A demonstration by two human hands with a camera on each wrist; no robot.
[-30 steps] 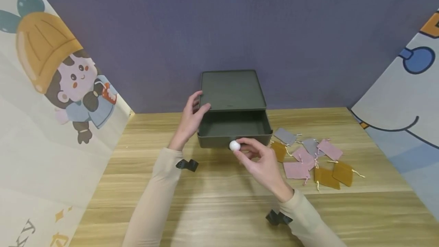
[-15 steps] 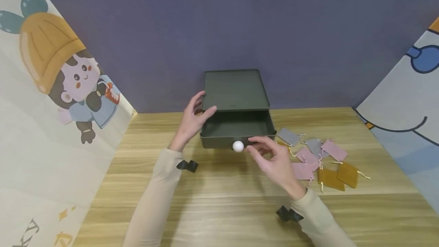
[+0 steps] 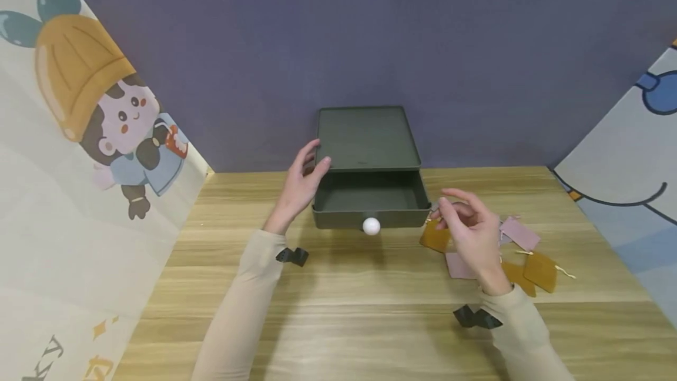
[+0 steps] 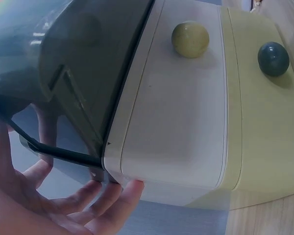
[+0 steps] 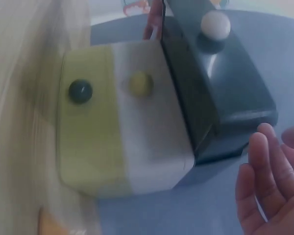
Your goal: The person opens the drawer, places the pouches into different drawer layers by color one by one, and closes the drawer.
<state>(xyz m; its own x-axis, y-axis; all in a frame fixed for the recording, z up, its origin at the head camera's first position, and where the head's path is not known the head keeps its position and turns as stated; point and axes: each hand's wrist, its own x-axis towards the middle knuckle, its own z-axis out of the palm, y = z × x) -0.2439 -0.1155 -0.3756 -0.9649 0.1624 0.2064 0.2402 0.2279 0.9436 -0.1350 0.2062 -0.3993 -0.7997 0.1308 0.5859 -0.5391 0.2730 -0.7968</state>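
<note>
A small drawer cabinet (image 3: 367, 137) with a dark green top stands against the back wall in the head view. Its dark green top drawer (image 3: 338, 219) is pulled out and bears a round white knob (image 3: 371, 226). My left hand (image 3: 298, 187) rests at the cabinet's left side, fingertips touching the side in the left wrist view. To the right of the drawer, my right hand (image 3: 473, 240) is off the knob and holds nothing, fingers loosely bent. Below that drawer, the left wrist view shows a white drawer (image 4: 176, 112) and a yellow-green drawer (image 4: 264, 132), both pushed in.
Several drawstring pouches lie on the wooden table (image 3: 338, 334) at right, among them a mustard pouch (image 3: 540, 272) and a pink pouch (image 3: 520, 233). My right hand hides some of them. A purple-grey wall (image 3: 365, 28) rises behind the cabinet.
My right hand has let go of the white knob and moved right, over the pouches. The drawer stays pulled out, and my left hand keeps its place at the cabinet's side.
</note>
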